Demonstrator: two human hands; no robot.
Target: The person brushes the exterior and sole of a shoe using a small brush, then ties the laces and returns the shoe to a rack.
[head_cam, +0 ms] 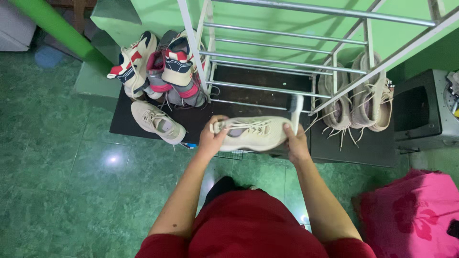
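A cream lace-up sneaker (251, 134) is held level in front of me, just below the metal shoe rack (287, 62). My left hand (212, 138) grips its toe end. My right hand (295, 142) grips its heel end. A matching cream sneaker (158, 123) lies on the black mat (201, 119) to the left. Colourful red, white and navy sneakers (160, 64) lean against the rack's left post. Two beige sneakers (356, 93) stand toe-down at the rack's right side, laces dangling.
Green tiled floor (71, 167) spreads to the left. A green wall and step (114, 19) rise behind the rack. A dark grey box-shaped appliance (420, 110) stands at right. A pink cloth (416, 215) lies at bottom right.
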